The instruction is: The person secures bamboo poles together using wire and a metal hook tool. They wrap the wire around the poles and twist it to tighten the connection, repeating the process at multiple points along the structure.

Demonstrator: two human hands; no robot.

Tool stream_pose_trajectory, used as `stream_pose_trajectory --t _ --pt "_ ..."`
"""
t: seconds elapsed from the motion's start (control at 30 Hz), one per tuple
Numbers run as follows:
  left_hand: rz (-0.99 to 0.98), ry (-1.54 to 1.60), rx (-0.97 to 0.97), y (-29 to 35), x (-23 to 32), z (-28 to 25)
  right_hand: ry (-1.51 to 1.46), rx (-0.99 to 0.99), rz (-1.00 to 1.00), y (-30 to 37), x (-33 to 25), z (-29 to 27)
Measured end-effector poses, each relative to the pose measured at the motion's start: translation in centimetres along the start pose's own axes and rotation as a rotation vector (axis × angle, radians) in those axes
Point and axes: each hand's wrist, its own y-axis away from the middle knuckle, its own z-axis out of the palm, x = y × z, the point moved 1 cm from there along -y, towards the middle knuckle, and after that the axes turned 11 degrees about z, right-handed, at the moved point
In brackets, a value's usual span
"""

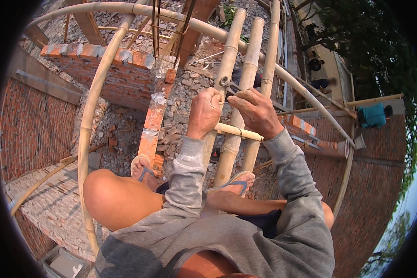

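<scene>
My right hand [253, 107] is closed around the handles of dark metal pincers [224, 81], whose rounded head points up and left over a bamboo pole [230, 51]. Close beside the head, my left hand [205, 111] is curled into a fist against the same pole. Whatever its fingers pinch is hidden. Just below both hands, a short bamboo crosspiece [240, 131] runs across the long poles. Another long pole [251, 60] passes between my hands and under the crosspiece.
One sandalled foot [144, 171] is on a narrow brick wall top [151, 127]; the other [236, 183] is on the bamboo. Curved bamboo rails [91, 116] surround me. Broken-brick rubble [171, 139] lies far below. A person in a teal shirt [373, 116] is at the right.
</scene>
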Motion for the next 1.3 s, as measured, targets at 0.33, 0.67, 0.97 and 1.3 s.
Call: stream_pose_trajectory --t 0.33,0.67,0.97,1.3 --pt "0.025 0.038 0.01 -0.1 -0.2 -0.3 -0.046 0.088 0.057 0.6 0.2 1.1" --pt "-0.001 0.098 -0.237 -0.1 -0.5 -1.0 0.133 -0.07 -0.087 0.3 0.4 -0.3" --pt "0.041 -0.038 -0.171 -0.3 -1.7 -2.7 0.108 -0.195 0.085 0.7 1.6 -0.4" --pt "-0.137 0.478 -0.329 0.3 -1.9 -1.7 0.015 -0.179 0.111 0.1 1.3 0.2"
